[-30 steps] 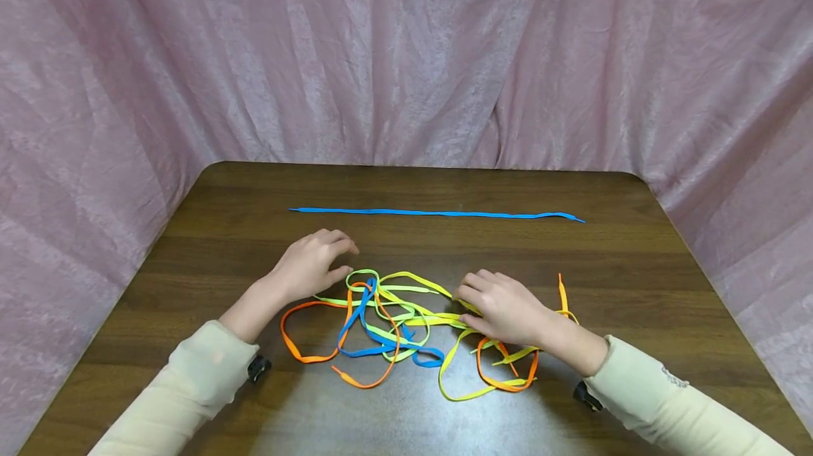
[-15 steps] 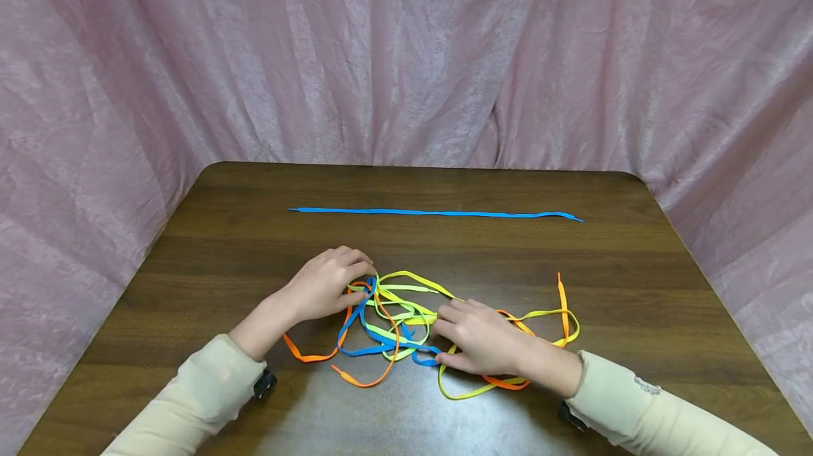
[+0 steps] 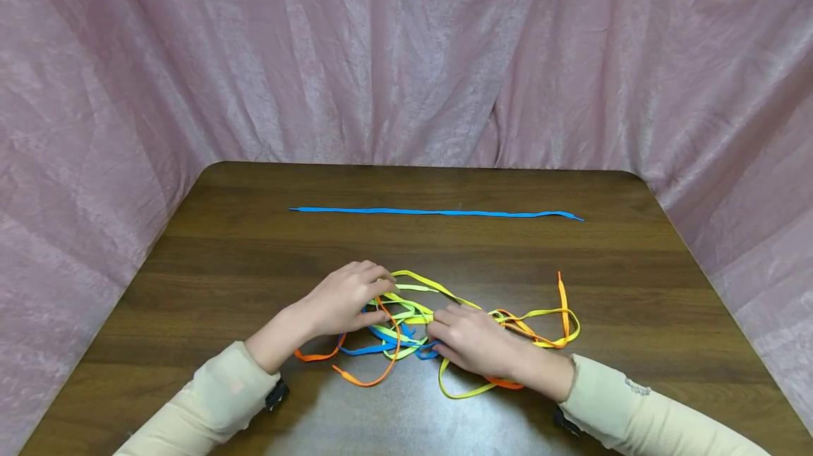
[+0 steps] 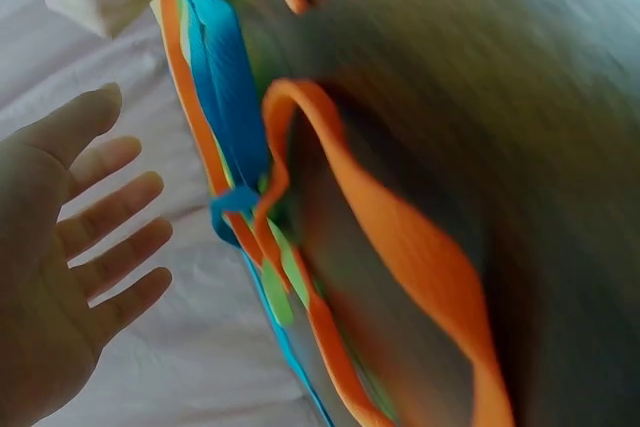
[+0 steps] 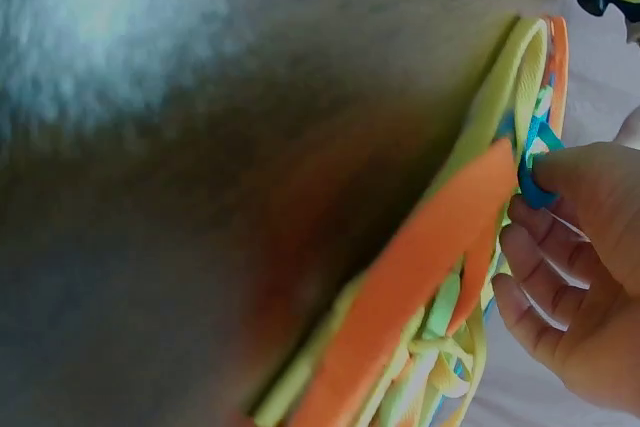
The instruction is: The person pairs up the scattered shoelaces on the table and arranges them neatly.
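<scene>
A tangle of flat shoelaces lies on the table: orange (image 3: 346, 375), yellow (image 3: 422, 279), light green (image 3: 416, 289) and blue. My left hand (image 3: 346, 298) is over the far left part of the tangle, covering some loops. Its fingers look spread in the left wrist view, with no lace between them; the orange lace (image 4: 400, 232) runs beside it. With thumb and forefinger my right hand (image 3: 476, 339) pinches a loop of the blue shoelace (image 5: 535, 192). That hand hides laces beneath it in the head view.
Across the back of the brown wooden table (image 3: 222, 251), another blue shoelace (image 3: 438, 213) is laid out nearly straight. To the right of my right hand lie orange and yellow loops (image 3: 546, 313). Pink curtains (image 3: 406, 54) hang behind the table.
My left hand has moved right and nearer, over the tangle. The right hand has come left and nearer, off the yellow laces, and now grips the blue loop.
</scene>
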{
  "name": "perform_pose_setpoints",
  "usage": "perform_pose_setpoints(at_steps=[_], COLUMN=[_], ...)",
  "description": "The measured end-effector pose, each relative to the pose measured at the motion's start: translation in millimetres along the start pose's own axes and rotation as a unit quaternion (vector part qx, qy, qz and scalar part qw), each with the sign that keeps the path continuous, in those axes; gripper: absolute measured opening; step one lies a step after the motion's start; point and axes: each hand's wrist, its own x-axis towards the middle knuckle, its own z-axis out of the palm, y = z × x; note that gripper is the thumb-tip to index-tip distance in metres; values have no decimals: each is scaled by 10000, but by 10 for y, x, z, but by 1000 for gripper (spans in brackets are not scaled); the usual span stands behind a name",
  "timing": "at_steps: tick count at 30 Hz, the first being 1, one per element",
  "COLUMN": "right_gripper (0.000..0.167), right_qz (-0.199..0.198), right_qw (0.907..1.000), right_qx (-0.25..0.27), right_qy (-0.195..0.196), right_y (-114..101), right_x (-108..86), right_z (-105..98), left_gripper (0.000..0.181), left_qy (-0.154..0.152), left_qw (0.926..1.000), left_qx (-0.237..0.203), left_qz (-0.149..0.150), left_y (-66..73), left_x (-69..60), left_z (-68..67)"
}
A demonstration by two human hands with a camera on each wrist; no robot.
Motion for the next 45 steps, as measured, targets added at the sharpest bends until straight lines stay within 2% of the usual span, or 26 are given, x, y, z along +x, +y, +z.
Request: perform_pose_setpoints(at_steps=[7, 11, 18, 25, 33, 41, 45], right_gripper=[11, 14, 13, 5, 7, 13, 14], right_qz=[111, 286, 555, 564, 561, 650, 611], right_qw=[9987, 9971, 9943, 9917, 9915, 9912, 9918], right_qx=[217, 291, 386, 402, 413, 378, 306], right_qy=[440, 640, 823, 1081, 1096, 1093, 1080], right_y=[80, 120, 166, 195, 208, 249, 283], right_x=[19, 30, 43, 69, 80, 26, -7], right_z=[-79, -140, -234, -313, -334, -315, -316], left_gripper=[30, 29, 26, 26, 9, 20, 18], left_qy=[66, 36, -26, -149, 27, 240, 274], left_qw=[9992, 9987, 9983, 9975, 9975, 9983, 9986], left_qx=[-146, -79, 7, 74, 94, 183, 155], left_qz=[363, 508, 576, 684, 698, 497, 421], left_y=[124, 153, 190, 227, 256, 262, 245], left_x=[85, 114, 141, 192, 221, 153, 98], left_z=[23, 65, 159, 205, 211, 120, 67])
